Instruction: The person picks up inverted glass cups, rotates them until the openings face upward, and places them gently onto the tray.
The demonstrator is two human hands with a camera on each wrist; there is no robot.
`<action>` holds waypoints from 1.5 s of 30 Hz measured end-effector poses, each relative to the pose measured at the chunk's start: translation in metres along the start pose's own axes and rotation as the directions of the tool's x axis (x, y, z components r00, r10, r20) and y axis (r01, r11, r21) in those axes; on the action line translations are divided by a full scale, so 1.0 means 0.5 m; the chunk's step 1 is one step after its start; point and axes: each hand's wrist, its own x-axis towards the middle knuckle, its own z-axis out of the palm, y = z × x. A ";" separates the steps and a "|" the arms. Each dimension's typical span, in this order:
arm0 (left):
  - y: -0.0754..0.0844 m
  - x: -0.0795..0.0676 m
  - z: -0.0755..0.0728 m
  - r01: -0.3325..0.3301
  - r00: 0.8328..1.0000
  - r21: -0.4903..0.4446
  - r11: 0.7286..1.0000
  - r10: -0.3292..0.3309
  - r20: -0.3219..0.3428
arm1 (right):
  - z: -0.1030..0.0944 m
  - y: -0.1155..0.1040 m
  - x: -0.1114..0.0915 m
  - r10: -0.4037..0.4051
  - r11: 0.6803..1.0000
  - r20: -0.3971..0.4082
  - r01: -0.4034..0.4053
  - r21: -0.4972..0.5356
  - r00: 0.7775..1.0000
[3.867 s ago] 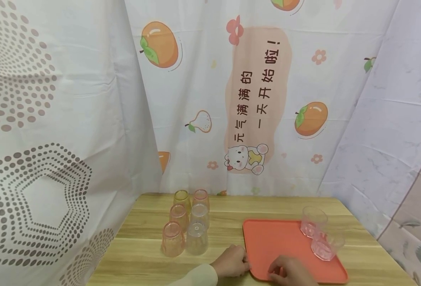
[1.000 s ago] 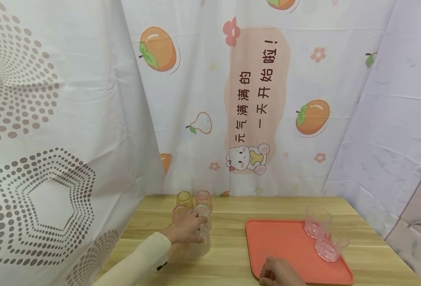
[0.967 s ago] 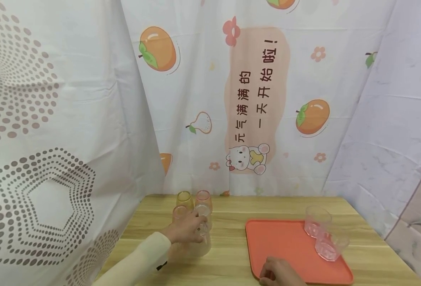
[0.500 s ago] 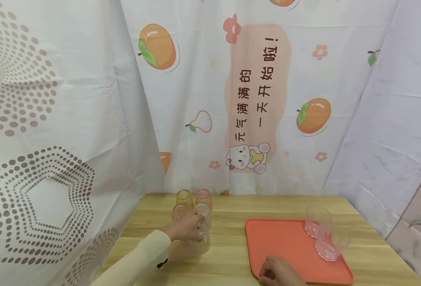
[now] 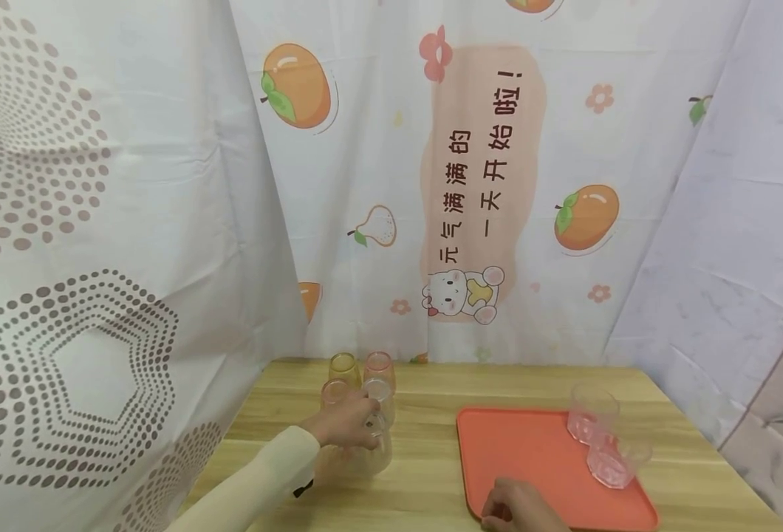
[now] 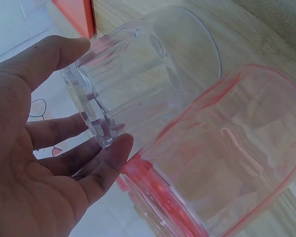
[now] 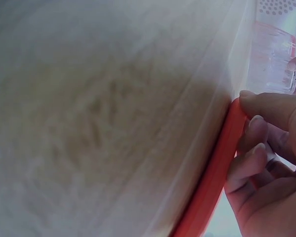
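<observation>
My left hand [image 5: 348,427] reaches over the near row of upside-down glasses on the table's left side. Its thumb and fingers hold the base of a clear glass [image 6: 133,79], whose rim faces the table. Close beside that glass stands a pink glass [image 6: 232,153], near my smallest finger; in the head view the hand partly hides it. My right hand [image 5: 521,506] rests at the near left part of the red tray [image 5: 518,443], fingers loosely curled. In the right wrist view its thumb touches the tray's rim [image 7: 214,182].
Behind the left hand stand a yellow glass [image 5: 343,366], a pink glass [image 5: 380,364], a pinkish one [image 5: 334,391] and a clear one [image 5: 380,390]. Two pale pink glasses [image 5: 592,417] are at the tray's right side. Patterned curtains [image 5: 365,295] enclose the wooden table.
My left hand has gone from the tray's left edge to the near clear glass. During the last second it has hardly moved. The right hand has stayed by the tray.
</observation>
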 end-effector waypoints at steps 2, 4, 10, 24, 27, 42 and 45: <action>0.000 -0.001 0.002 -0.001 1.000 0.014 1.000 0.001 -0.004 | 0.002 -0.001 -0.001 0.015 1.000 0.002 -0.015 0.001 1.000; 0.002 -0.001 0.003 -0.020 1.000 0.031 0.999 0.020 -0.017 | 0.003 -0.001 -0.001 0.015 1.000 0.000 -0.015 0.003 1.000; 0.017 -0.001 -0.006 -0.084 0.995 0.060 0.995 0.088 -0.050 | 0.003 0.000 0.001 0.003 1.000 0.002 -0.003 0.018 1.000; 0.027 -0.001 0.008 -0.050 0.997 -0.015 0.999 0.049 -0.059 | 0.008 0.001 -0.002 -0.006 0.999 -0.003 0.006 -0.035 1.000; 0.032 -0.004 0.007 -0.046 0.997 -0.028 0.999 0.044 -0.064 | 0.008 0.002 -0.002 -0.024 0.998 -0.010 0.024 -0.056 1.000; 0.039 -0.013 0.024 -0.056 0.986 -0.024 0.998 0.051 -0.160 | 0.009 -0.001 -0.003 -0.027 0.998 -0.012 0.027 -0.056 1.000; 0.042 -0.013 0.026 -0.056 0.983 -0.026 0.998 0.051 -0.176 | 0.009 -0.002 -0.002 -0.026 0.998 -0.014 0.025 -0.055 1.000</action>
